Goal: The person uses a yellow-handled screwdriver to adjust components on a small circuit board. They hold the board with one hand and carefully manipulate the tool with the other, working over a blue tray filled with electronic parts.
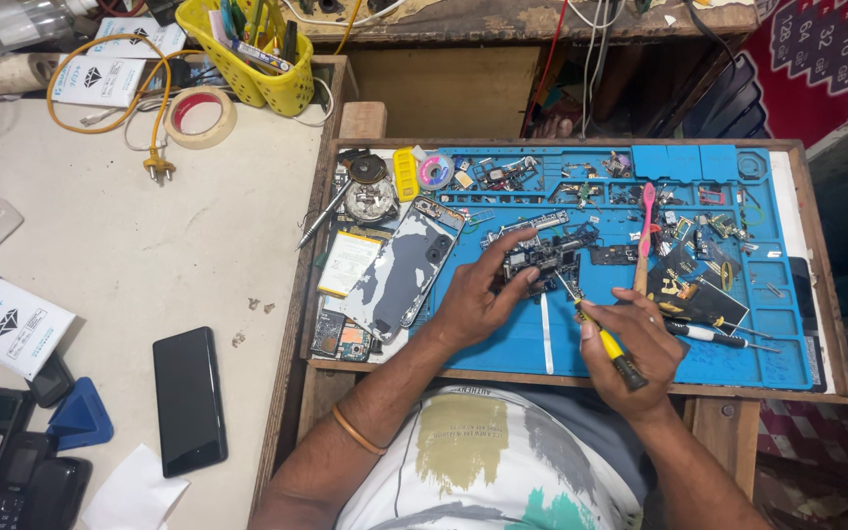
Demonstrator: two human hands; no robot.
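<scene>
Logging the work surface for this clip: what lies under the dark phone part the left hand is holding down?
The blue work mat shows around the phone part. The left hand and the part itself cover whatever lies directly beneath. The right hand holds a yellow-handled screwdriver beside it.

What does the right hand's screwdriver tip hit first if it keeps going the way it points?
Likely the dark circuit board pinned by the left hand. The right hand aims the yellow-handled screwdriver up-left at it; whether they touch is unclear.

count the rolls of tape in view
2: a wide tape roll on the white table beside the yellow basket, and a small roll on the blue mat. Clutter may hide others.
</scene>
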